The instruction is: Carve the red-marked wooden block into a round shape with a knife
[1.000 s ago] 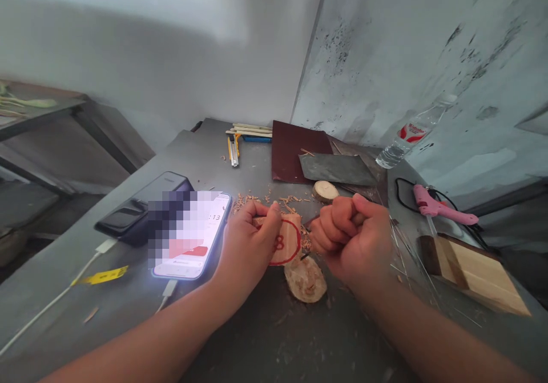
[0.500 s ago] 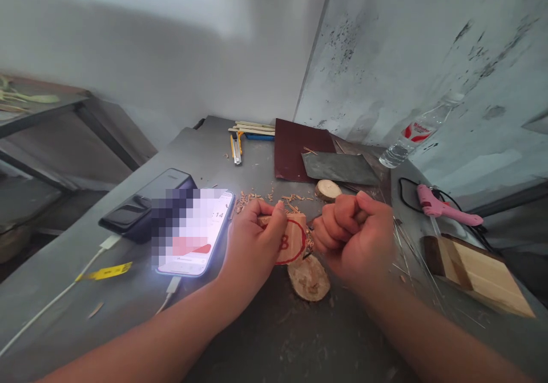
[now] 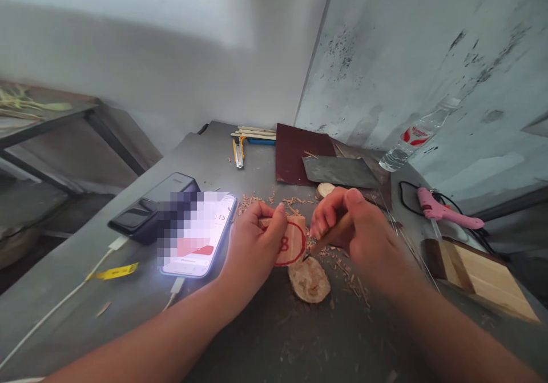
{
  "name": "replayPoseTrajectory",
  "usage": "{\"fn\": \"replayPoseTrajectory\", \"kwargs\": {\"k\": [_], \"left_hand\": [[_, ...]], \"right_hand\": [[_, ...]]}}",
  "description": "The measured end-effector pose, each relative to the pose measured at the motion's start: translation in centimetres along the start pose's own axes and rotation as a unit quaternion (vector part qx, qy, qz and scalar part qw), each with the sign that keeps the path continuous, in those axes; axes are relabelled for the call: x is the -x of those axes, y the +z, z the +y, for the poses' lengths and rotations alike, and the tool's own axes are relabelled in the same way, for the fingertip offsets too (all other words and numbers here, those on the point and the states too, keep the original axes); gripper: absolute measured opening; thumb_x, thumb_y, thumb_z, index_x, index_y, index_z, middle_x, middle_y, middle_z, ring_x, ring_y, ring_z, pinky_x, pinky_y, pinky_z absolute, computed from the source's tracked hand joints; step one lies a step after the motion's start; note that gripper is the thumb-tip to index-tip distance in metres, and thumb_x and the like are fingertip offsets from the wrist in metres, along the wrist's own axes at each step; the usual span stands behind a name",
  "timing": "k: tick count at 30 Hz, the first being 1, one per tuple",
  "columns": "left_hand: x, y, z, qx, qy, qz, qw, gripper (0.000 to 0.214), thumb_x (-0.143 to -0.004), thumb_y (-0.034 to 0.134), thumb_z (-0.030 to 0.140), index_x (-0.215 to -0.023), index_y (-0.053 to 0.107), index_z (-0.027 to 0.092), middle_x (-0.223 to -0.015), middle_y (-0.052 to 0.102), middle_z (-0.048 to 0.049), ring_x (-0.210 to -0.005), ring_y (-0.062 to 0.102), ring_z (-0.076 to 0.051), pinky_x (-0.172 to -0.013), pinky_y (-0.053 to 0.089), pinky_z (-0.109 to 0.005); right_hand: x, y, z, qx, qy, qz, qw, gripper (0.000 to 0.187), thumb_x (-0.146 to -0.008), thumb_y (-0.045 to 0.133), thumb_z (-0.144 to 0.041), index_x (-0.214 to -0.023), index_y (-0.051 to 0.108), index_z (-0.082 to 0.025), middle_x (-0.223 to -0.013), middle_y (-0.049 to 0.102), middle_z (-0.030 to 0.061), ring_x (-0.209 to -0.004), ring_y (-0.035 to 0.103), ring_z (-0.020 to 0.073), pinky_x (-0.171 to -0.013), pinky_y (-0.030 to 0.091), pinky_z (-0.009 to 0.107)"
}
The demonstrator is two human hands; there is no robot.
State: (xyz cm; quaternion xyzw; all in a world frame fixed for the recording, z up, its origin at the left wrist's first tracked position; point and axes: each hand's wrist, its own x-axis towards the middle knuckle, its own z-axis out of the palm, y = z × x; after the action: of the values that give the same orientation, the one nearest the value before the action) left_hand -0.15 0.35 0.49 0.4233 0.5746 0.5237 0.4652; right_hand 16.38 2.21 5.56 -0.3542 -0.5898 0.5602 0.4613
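My left hand (image 3: 259, 234) is closed on a light wooden block (image 3: 296, 230), thumb on top. The block's face bears a red painted ring around a red figure that looks like an 8. In my right hand (image 3: 355, 223) is a carving tool with a wooden handle (image 3: 334, 234), slanting down to the left. Its dark tip is near the block's lower right corner; whether it touches, I cannot tell. Below the block lies a round wood slice (image 3: 310, 283) with bark edges. Wood shavings (image 3: 349, 274) are scattered around both hands.
Left of my hands lie a lit phone (image 3: 201, 240), a black power bank (image 3: 149, 206) and white cables. Farther back are a utility knife (image 3: 238, 153), sandpaper sheets (image 3: 299, 154) and another wood slice (image 3: 325, 190). At right are a bottle (image 3: 415, 134), pink glue gun (image 3: 447, 212) and wooden board (image 3: 483, 277).
My right hand has turned and its fingers have loosened from a fist-like grip, so the tool's wooden handle now shows. My left hand and the block stay nearly in place.
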Motion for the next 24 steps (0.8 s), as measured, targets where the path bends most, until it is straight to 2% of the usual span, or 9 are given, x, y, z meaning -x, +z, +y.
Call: {"fn": "replayPoseTrajectory", "kwargs": {"k": [2,6,9,12,14,16,20,22,24], "left_hand": [[0.1,0.0,0.1,0.000,0.003,-0.006,1.000,0.036,-0.091,0.063,0.053,-0.074,0.048,0.024,-0.048,0.048,0.0088,-0.041,0.038,-0.008,-0.038,0.026,-0.018],[0.2,0.0,0.0,-0.006,0.015,-0.014,1.000,0.036,-0.091,0.063,0.054,-0.075,0.050,0.024,-0.049,0.049,0.0079,-0.042,0.041,-0.009,-0.040,0.029,-0.019],[0.2,-0.1,0.0,-0.017,0.034,-0.019,0.999,0.035,-0.092,0.064,0.053,-0.076,0.053,0.023,-0.055,0.056,0.0049,-0.048,0.048,-0.011,-0.044,0.035,-0.020],[0.1,-0.3,0.1,-0.031,0.058,-0.028,0.997,0.034,-0.094,0.063,0.051,-0.076,0.054,0.023,-0.059,0.057,0.0045,-0.053,0.051,-0.011,-0.049,0.038,-0.021],[0.1,-0.4,0.2,-0.039,0.075,-0.034,0.996,0.033,-0.095,0.063,0.049,-0.076,0.055,0.022,-0.058,0.056,0.0052,-0.053,0.050,-0.011,-0.051,0.038,-0.022],[0.0,-0.5,0.2,-0.045,0.090,-0.040,0.994,0.032,-0.095,0.063,0.048,-0.077,0.056,0.022,-0.059,0.057,0.0052,-0.055,0.051,-0.011,-0.052,0.038,-0.022],[-0.2,-0.5,0.2,-0.049,0.121,-0.048,0.990,0.029,-0.093,0.066,0.046,-0.079,0.060,0.021,-0.064,0.061,0.0036,-0.060,0.054,-0.012,-0.056,0.040,-0.024],[-0.3,-0.5,0.1,-0.049,0.137,-0.052,0.988,0.026,-0.092,0.067,0.044,-0.082,0.065,0.021,-0.069,0.066,0.0019,-0.063,0.057,-0.013,-0.059,0.042,-0.025],[-0.4,-0.5,0.0,-0.045,0.152,-0.060,0.986,0.022,-0.093,0.067,0.043,-0.088,0.070,0.021,-0.075,0.071,0.0003,-0.068,0.060,-0.014,-0.063,0.044,-0.026]], "right_hand": [[0.6,-1.1,-0.9,0.175,-0.039,-0.004,0.984,0.045,-0.109,0.045,-0.055,-0.083,0.062,-0.022,-0.078,0.059,0.0037,-0.068,0.054,0.0183,-0.060,0.044,0.029],[1.8,-3.4,-2.8,0.419,-0.115,-0.077,0.897,0.020,-0.102,0.066,-0.038,-0.088,0.064,-0.023,-0.069,0.058,-0.0020,-0.054,0.044,0.0135,-0.050,0.030,0.028],[2.3,-4.4,-3.9,0.493,-0.137,-0.138,0.848,0.021,-0.097,0.073,-0.040,-0.085,0.066,-0.024,-0.065,0.061,-0.0026,-0.052,0.047,0.0140,-0.051,0.031,0.029],[2.4,-4.5,-4.6,0.531,-0.151,-0.193,0.811,0.027,-0.100,0.069,-0.042,-0.081,0.066,-0.023,-0.063,0.062,-0.0014,-0.052,0.052,0.0157,-0.051,0.033,0.031],[2.4,-4.3,-4.9,0.559,-0.161,-0.242,0.777,0.020,-0.101,0.066,-0.036,-0.087,0.071,-0.024,-0.068,0.067,0.0004,-0.056,0.058,0.0172,-0.050,0.033,0.031],[2.7,-4.0,-5.3,0.601,-0.181,-0.285,0.725,0.011,-0.095,0.065,-0.021,-0.099,0.075,-0.024,-0.067,0.066,0.0000,-0.053,0.057,0.0172,-0.048,0.026,0.032],[3.9,-3.4,-6.0,0.715,-0.185,-0.300,0.604,0.055,-0.071,0.060,-0.002,-0.121,0.071,-0.024,-0.062,0.060,-0.0027,-0.052,0.052,0.0165,-0.052,0.012,0.033],[4.2,-3.2,-6.2,0.746,-0.177,-0.301,0.567,0.060,-0.069,0.060,-0.001,-0.123,0.069,-0.024,-0.062,0.061,-0.0035,-0.052,0.054,0.0160,-0.053,0.010,0.033],[4.2,-3.0,-6.3,0.758,-0.171,-0.310,0.547,0.059,-0.069,0.060,-0.001,-0.123,0.069,-0.022,-0.060,0.061,-0.0042,-0.049,0.054,0.0157,-0.052,0.008,0.032]]}}
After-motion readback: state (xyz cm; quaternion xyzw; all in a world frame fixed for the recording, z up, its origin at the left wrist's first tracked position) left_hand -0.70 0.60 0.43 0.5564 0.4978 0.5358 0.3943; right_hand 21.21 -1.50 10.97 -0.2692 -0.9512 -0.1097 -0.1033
